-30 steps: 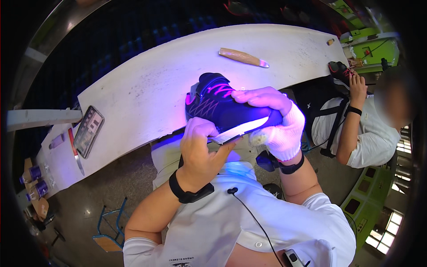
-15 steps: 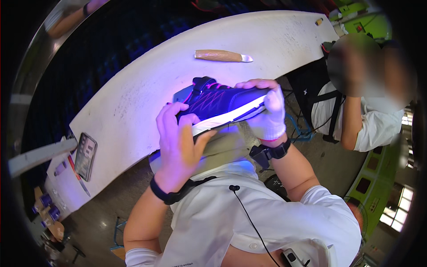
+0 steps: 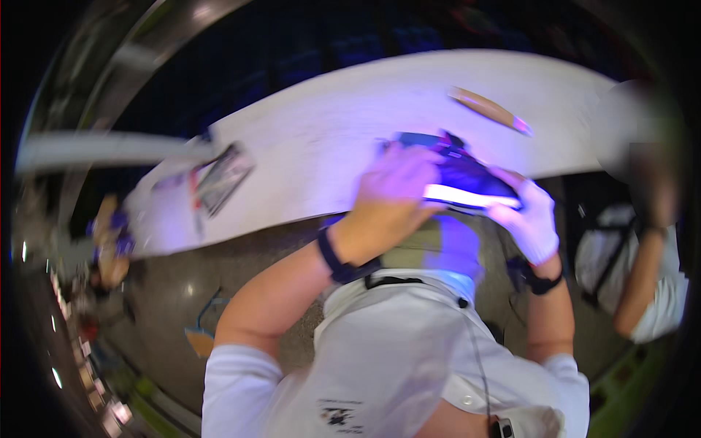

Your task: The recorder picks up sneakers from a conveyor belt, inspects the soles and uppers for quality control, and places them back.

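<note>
A dark sneaker (image 3: 473,175) with pink lacing details and a brightly lit white sole is held just over the near edge of the table (image 3: 314,139). My bare left hand (image 3: 394,186) is closed round its heel end. At the toe end, my right hand (image 3: 529,215) grips with the thumb along the sole and fingers over the upper; it wears a white glove. Purple light falls on the shoe and both hands. Beyond the shoe lies a tool with a wooden-looking handle (image 3: 483,107) and a pale tip.
A phone (image 3: 225,179) lies at the table's left end, beside a thin red-handled tool (image 3: 196,191). A pale bar (image 3: 109,151) juts in from the left. Another person's arm (image 3: 639,274) is near the right end of the table. Blur softens much of the view.
The view has swung left, so the table, phone and wooden-handled tool appear further right and turned. The sneaker stays in both hands, its toe now tipped lower.
</note>
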Available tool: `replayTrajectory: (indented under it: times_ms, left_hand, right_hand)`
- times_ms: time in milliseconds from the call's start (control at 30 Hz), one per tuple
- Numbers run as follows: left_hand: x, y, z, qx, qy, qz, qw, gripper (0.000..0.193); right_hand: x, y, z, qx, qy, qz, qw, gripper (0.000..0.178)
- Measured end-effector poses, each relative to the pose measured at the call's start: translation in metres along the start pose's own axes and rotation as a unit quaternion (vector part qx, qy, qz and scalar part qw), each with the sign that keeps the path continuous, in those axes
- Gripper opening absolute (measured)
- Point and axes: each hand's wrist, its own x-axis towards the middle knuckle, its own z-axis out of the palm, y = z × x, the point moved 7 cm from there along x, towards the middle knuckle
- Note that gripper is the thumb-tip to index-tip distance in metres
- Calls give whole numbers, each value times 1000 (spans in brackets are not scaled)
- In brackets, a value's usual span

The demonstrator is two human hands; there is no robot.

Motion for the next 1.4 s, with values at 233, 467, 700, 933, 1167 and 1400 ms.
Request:
replayTrajectory:
  times_ms: [233,467,700,933,1167,1400]
  left_hand:
    - [-14,-53,-81,-181,1,-110,977,91]
    - [21,30,-155,-21,107,63,992,84]
    - [30,-2,-136,-128,-60,-171,975,91]
    - [5,-39,-136,-233,-73,-334,911,62]
    - [7,-35,-143,-102,-31,-317,942,66]
    - [61,0,-125,71,-98,-237,964,74]
  right_hand:
    - [52,45,34,359,32,109,926,61]
    - [75,-104,45,381,40,-193,903,84]
    - [99,-162,45,238,34,-309,920,34]
    - [142,-148,94,802,-46,-8,596,29]
    - [139,-193,98,468,-159,-133,859,19]
    - [128,-169,50,402,-125,-160,893,25]
